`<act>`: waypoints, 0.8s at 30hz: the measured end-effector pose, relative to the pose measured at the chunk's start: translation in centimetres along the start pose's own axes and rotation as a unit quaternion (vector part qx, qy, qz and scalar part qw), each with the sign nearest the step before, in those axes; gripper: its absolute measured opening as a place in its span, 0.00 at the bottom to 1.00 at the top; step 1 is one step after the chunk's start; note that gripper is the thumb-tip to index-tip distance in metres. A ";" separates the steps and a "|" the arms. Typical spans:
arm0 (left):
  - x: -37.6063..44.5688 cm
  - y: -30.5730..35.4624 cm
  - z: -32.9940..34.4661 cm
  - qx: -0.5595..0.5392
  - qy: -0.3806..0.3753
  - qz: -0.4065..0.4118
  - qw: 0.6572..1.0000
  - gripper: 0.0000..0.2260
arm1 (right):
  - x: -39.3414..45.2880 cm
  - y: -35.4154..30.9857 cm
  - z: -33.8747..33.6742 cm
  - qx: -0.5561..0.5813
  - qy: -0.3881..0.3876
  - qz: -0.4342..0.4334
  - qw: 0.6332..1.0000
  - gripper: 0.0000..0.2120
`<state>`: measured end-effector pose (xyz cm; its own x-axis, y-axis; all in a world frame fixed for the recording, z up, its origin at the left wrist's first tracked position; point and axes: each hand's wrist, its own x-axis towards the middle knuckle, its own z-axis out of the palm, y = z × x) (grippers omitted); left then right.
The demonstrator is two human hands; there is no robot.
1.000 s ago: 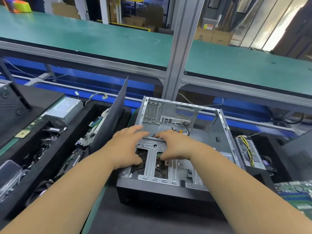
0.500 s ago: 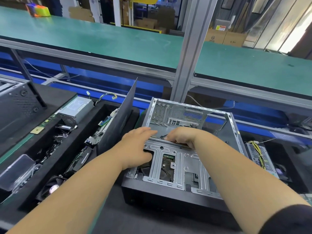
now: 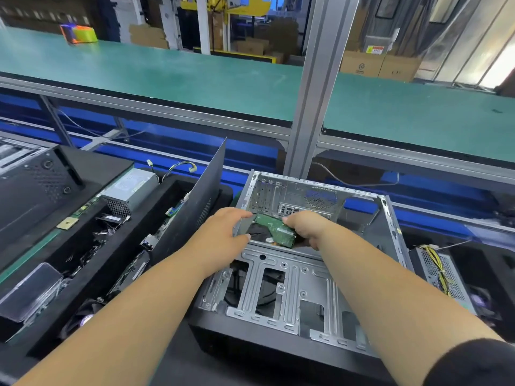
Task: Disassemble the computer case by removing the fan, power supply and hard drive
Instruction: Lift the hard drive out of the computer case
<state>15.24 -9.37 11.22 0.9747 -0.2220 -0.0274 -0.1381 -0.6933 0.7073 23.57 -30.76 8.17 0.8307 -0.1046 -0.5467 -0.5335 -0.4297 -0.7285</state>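
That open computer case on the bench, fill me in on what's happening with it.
A person is stripping down the computer case, which lies on its side with the panel off. Both hands are inside it: the left hand and the right hand grip a hard drive, green circuit board facing up, tilted above the metal drive cage. A silver power supply rests at the edge of the black bin on the left, and a dark side panel leans upright beside the case.
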 end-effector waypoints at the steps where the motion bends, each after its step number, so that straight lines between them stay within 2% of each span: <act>1: 0.2 0.1 0.0 -0.006 0.003 -0.006 1.000 0.20 | 0.2 -0.1 -0.3 0.011 0.010 0.003 1.000 0.19; 8: 1.3 0.7 -0.2 -0.005 0.013 -0.011 1.000 0.20 | 1.0 -0.8 -2.2 0.089 0.048 -0.011 0.995 0.08; 14: 2.0 1.6 0.3 -0.055 0.053 -0.028 0.997 0.22 | 0.8 -0.5 -4.2 0.136 0.079 -0.065 0.985 0.09; 17: 2.5 2.6 0.3 -0.106 0.056 -0.048 0.992 0.25 | -0.2 -0.2 -5.1 0.173 0.097 -0.058 0.978 0.06; 20: 2.8 3.9 0.2 -0.154 0.047 -0.097 0.982 0.28 | -1.4 -0.1 -6.3 0.264 0.116 -0.033 0.957 0.08; 22: 3.0 5.1 0.4 -0.226 0.016 -0.129 0.965 0.26 | -2.5 -0.1 -7.1 0.331 0.119 -0.011 0.936 0.08; 24: 3.3 6.7 1.0 -0.365 -0.035 -0.148 0.918 0.18 | -3.8 0.2 -7.8 0.361 0.117 -0.016 0.925 0.07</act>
<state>17.38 -15.44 15.11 0.9330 -0.1593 -0.3227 0.3116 -0.0909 0.9459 21.53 -37.46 13.35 0.8150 -0.3290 -0.4771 -0.4049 0.2657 -0.8749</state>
